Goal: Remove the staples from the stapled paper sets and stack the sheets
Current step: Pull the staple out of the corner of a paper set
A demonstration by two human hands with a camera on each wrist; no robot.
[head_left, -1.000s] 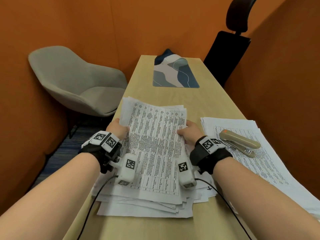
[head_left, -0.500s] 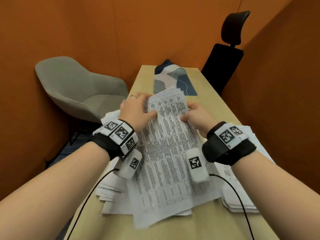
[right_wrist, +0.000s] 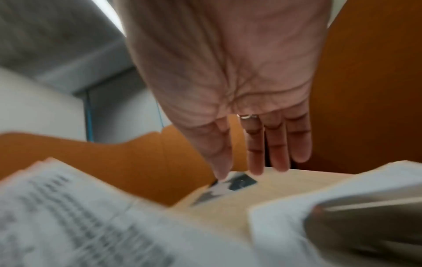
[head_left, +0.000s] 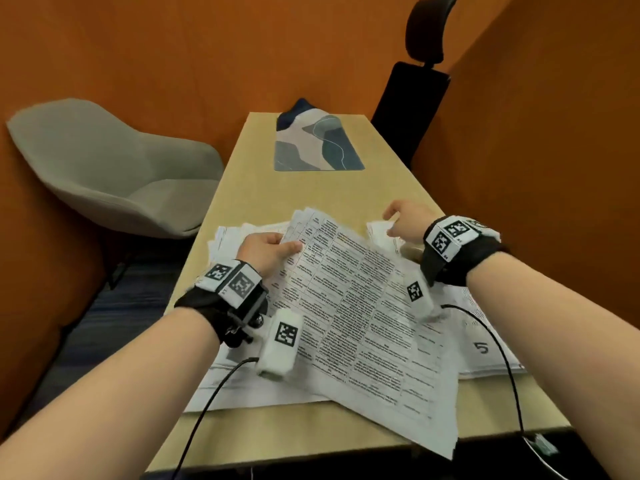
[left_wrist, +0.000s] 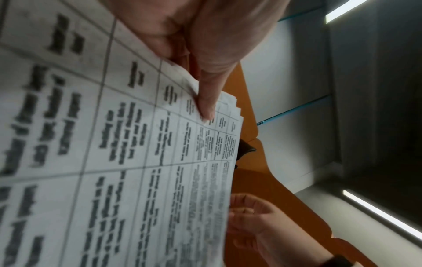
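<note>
A set of printed sheets (head_left: pixel 363 306) lies slanted across the wooden table (head_left: pixel 298 188), its lower corner past the front edge. My left hand (head_left: pixel 287 247) pinches its far left corner; the left wrist view shows the thumb (left_wrist: pixel 205 101) pressed on the fanned sheet edges (left_wrist: pixel 230 108). My right hand (head_left: pixel 398 220) hovers to the right of the set and holds nothing, its fingers (right_wrist: pixel 267 153) straight. Below it the blurred grey stapler (right_wrist: pixel 365 225) rests on the right paper pile (head_left: pixel 485 341). Another loose pile (head_left: pixel 235 237) lies under the set.
A patterned mat (head_left: pixel 318 143) lies at the table's far end. A grey chair (head_left: pixel 114 174) stands to the left and a black office chair (head_left: pixel 412 102) at the far right. Orange walls close in both sides. Black cables (head_left: pixel 509 358) trail from my wrists.
My right hand has let go of the set and moved right, over the right pile. The set, raised in both hands before, now hangs lower and slanted from my left hand alone.
</note>
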